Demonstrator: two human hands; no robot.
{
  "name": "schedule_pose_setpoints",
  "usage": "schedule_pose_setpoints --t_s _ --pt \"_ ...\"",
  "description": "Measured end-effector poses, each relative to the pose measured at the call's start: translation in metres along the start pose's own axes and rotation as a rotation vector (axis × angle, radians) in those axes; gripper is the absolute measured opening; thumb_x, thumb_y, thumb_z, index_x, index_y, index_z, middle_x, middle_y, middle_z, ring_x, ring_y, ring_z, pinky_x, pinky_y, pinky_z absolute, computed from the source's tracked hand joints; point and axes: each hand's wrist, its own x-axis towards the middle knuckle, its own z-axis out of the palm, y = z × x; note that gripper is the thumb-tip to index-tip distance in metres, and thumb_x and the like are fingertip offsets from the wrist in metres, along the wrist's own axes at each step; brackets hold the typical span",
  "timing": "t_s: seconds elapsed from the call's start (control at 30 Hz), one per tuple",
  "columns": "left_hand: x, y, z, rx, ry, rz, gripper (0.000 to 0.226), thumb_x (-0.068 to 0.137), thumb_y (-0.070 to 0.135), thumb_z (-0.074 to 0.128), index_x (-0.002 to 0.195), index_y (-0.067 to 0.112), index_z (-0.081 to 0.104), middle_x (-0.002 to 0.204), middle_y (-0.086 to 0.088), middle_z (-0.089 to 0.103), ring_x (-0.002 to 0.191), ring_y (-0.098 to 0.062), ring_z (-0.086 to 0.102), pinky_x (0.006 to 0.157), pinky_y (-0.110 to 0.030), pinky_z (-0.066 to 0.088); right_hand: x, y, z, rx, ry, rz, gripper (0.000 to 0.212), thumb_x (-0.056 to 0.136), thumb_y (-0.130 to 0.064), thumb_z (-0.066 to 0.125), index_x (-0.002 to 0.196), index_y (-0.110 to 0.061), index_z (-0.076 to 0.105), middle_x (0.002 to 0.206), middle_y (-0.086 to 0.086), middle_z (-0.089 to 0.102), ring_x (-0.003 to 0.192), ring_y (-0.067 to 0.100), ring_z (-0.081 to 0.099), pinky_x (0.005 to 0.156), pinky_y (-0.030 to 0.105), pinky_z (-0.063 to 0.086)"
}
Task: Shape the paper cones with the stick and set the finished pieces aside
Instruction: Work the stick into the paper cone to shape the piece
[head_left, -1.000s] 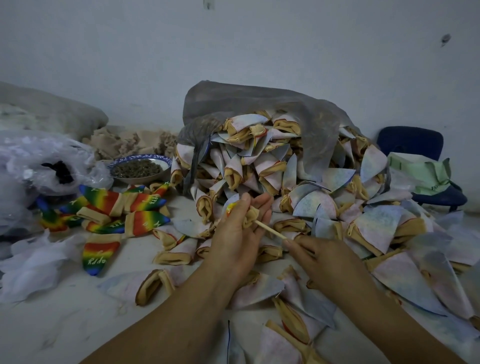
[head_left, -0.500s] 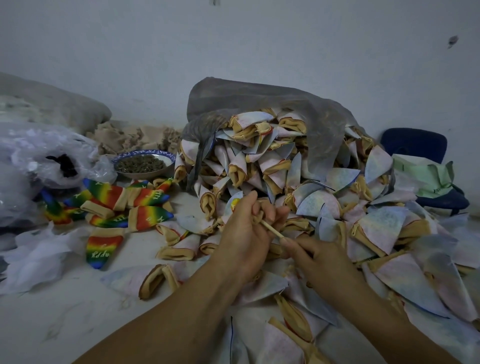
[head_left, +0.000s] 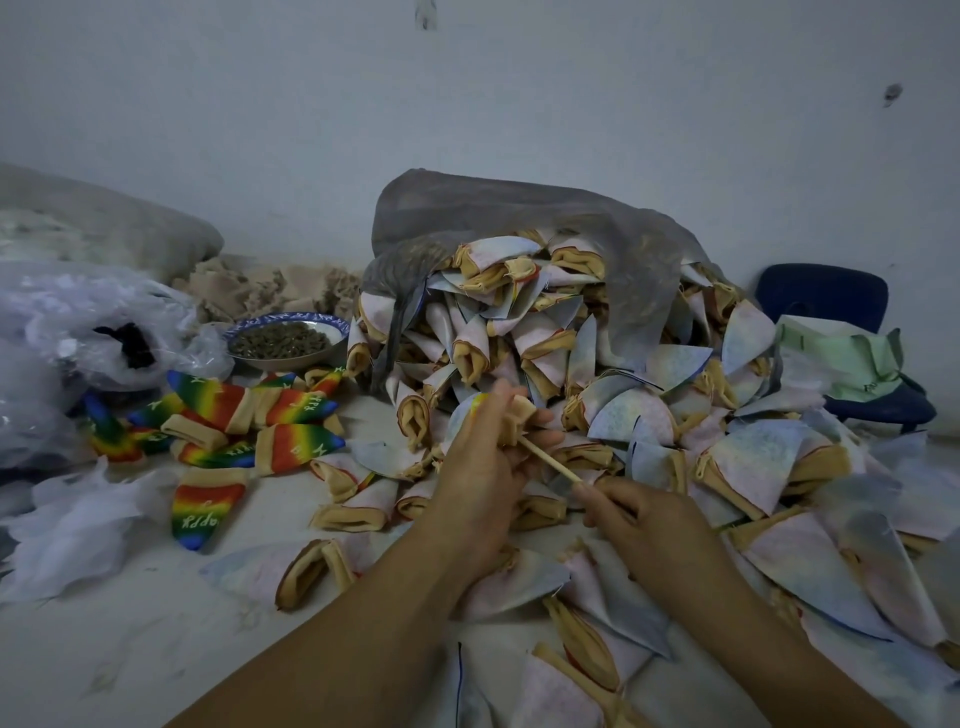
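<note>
My left hand (head_left: 480, 467) grips one cone (head_left: 511, 415) with a tan cuff and a pale body showing a bit of rainbow colour at its far end. A thin wooden stick (head_left: 548, 460) is pushed into the cone's tan opening. My right hand (head_left: 631, 512) pinches the stick's near end. Behind both hands rises a big heap of pale cones (head_left: 545, 332) with tan cuffs, spilling from a grey plastic bag (head_left: 519, 208). Several rainbow cones (head_left: 244, 421) lie grouped to the left on the white surface.
A bowl of dark seeds (head_left: 283, 340) stands left of the heap. Clear plastic bags (head_left: 78, 332) and white tissue (head_left: 67, 525) crowd the far left. A blue chair with green paper (head_left: 852, 353) is at the right. More pale cones (head_left: 810, 545) lie around my forearms.
The view has shifted slightly. My left hand has turned the cone a little and my right hand has drawn back toward me, so more of the stick shows between the hands.
</note>
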Motion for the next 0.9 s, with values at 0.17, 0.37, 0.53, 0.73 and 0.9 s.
schedule_pose_setpoints --t_s 0.17,0.37,0.53,0.73,0.9 --pt "0.002 0.002 -0.005 0.007 -0.035 -0.005 0.050 0.099 0.052 0.034 0.125 0.016 0.057 0.093 -0.011 0.074 0.085 -0.022 0.072 0.076 -0.032 0.058 0.000 0.000 -0.005 0.007 0.003 0.017 0.060 0.073 -0.069 0.031 0.072 -0.018 0.064 0.068 0.003 0.066 0.055 0.011 0.058 0.057 0.042 0.052" --pt "0.005 0.001 -0.006 0.079 0.062 0.059 0.060 0.084 0.056 0.050 0.110 0.005 0.067 0.103 -0.015 0.072 0.093 -0.020 0.070 0.078 -0.028 0.056 -0.001 0.000 -0.007 -0.013 -0.028 -0.010 0.069 0.073 -0.072 0.029 0.075 -0.013 0.065 0.070 0.009 0.066 0.054 0.017 0.057 0.056 0.043 0.050" --pt "0.008 0.000 -0.009 0.046 0.075 0.046 0.039 0.100 0.039 0.044 0.106 0.005 0.064 0.100 -0.016 0.073 0.099 -0.025 0.071 0.078 -0.029 0.056 -0.001 -0.003 -0.004 -0.025 -0.012 -0.026 0.068 0.073 -0.071 0.027 0.076 -0.015 0.066 0.070 0.002 0.067 0.051 0.005 0.054 0.054 0.033 0.047" --pt "0.005 0.000 -0.007 -0.008 0.057 0.031 0.035 0.103 0.035 0.043 0.088 0.013 0.065 0.077 -0.008 0.070 0.074 -0.019 0.070 0.069 -0.028 0.057 -0.003 -0.005 -0.001 0.005 -0.033 0.004 0.060 0.076 -0.069 0.030 0.074 -0.021 0.066 0.070 -0.001 0.067 0.050 0.005 0.055 0.056 0.030 0.047" --pt "-0.001 -0.004 0.004 0.006 0.006 0.032 0.052 0.100 0.026 0.050 0.050 0.021 0.063 0.063 -0.003 0.060 0.059 -0.015 0.060 0.060 -0.026 0.054 -0.003 -0.009 0.003 0.103 -0.056 0.017 0.049 0.076 -0.068 0.035 0.069 -0.030 0.065 0.064 -0.006 0.065 0.054 0.004 0.057 0.055 0.030 0.049"
